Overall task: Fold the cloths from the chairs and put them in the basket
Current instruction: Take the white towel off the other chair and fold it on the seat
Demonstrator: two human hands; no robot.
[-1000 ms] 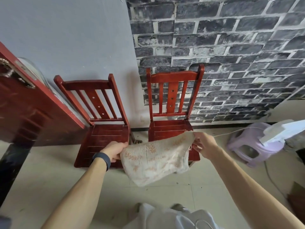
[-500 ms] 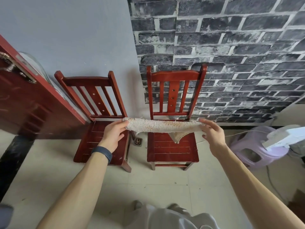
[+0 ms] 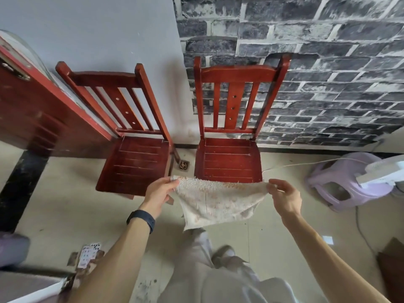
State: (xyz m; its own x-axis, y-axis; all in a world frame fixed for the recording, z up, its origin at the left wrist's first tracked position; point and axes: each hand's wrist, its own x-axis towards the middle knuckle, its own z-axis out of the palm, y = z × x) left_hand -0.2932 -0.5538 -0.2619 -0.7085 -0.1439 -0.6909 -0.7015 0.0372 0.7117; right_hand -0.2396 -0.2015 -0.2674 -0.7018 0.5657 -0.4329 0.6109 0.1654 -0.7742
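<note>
Cloth [image 3: 218, 202] spans left grip [image 3: 158, 193], right grip [image 3: 284, 197]

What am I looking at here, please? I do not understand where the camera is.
No machine here: a person wears one wide-angle camera on the head, looking forward and down, so both arms are the person's own. The left hand and the right hand each pinch an upper corner of a pale cloth, which hangs spread between them. Behind it stand the left chair and the right chair, both red wood. A purple stool is at the right.
</note>
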